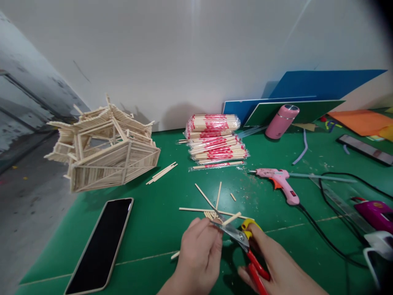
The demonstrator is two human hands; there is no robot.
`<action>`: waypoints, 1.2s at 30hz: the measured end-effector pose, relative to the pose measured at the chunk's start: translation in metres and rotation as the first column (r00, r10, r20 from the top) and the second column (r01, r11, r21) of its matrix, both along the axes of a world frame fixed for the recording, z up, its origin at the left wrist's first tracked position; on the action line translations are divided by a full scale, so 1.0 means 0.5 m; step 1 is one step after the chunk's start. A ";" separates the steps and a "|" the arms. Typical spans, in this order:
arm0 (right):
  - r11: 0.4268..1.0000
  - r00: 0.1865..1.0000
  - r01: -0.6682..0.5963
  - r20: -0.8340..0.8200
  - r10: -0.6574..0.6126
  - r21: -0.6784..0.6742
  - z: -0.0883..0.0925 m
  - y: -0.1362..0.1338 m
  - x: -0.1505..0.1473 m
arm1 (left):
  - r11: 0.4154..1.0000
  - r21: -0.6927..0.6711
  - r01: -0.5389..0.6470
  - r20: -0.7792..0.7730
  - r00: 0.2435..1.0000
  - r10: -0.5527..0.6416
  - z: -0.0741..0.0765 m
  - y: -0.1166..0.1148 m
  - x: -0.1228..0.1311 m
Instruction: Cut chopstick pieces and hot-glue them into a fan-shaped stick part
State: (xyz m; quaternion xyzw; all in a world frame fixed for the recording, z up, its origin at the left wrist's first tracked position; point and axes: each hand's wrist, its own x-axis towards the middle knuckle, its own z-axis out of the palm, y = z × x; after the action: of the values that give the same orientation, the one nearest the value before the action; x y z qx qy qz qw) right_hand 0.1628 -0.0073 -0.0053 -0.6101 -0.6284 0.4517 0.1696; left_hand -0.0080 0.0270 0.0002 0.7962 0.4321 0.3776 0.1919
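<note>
The left hand (198, 248) is curled tightly, fingers bent around a slim, pale wooden stick (232, 218) whose blunt end juts out at the scissors. The right hand (274, 256) grasps these scissors (236, 235), which have glossy red and yellow handles and grey metal blades; the blades stand apart, their tips against the left fingers, with the stick at the blades. To the left lies a flat phone (101, 246) with a smooth black screen and rounded corners. Just beyond the hands, long loose sticks (192, 209) cross at angles over a small cluster of short pieces (210, 214), all on the smooth green tabletop (153, 229). Farther right lies a pink plastic glue gun (278, 180) with an orange trigger, a translucent rod projecting from its back. Across on the left stands an angular openwork model (125, 157) built of ribbed rows of sticks. Beyond the loose sticks, crinkled clear wrappers with red print hold stacked bundles (216, 141). A pink cylindrical bottle (281, 123) leans, its cap shiny, before flat blue and green boards (307, 110) at the pale wall (159, 53).
</note>
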 end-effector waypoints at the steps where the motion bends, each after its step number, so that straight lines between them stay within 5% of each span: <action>1: 1.000 1.000 -0.008 -0.007 0.008 0.006 -0.001 0.001 0.001 | 0.999 -0.035 0.014 0.021 1.000 -0.013 0.002 0.001 -0.001; 10: 1.000 0.993 -0.011 -0.118 0.012 0.010 -0.011 0.001 -0.005 | 0.951 -0.310 -0.007 0.126 0.991 0.048 0.004 0.005 -0.001; 16: 1.000 0.998 0.001 -0.058 0.000 0.008 0.008 0.019 -0.009 | 0.981 -0.052 -0.187 0.006 0.982 0.188 -0.002 0.013 0.004; 21: 0.999 0.999 -0.033 0.006 0.033 0.020 0.007 0.017 0.005 | 0.981 -0.185 -0.051 0.098 0.993 0.070 0.006 0.018 -0.004; 28: 0.997 0.997 -0.069 -0.044 0.068 -0.039 0.009 0.020 0.008 | 0.886 -0.451 0.112 0.282 0.959 0.022 0.022 0.023 -0.011; 36: 0.997 0.989 -0.078 -0.121 0.079 0.013 0.001 0.014 0.001 | 0.831 -0.525 0.183 0.310 0.951 -0.013 0.035 0.026 -0.010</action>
State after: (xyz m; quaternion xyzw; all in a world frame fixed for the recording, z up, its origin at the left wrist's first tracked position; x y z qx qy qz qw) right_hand 0.1631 -0.0003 -0.0049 -0.5554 -0.6425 0.4917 0.1923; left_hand -0.0129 0.0398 0.0176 0.6642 0.4466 0.3417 0.4926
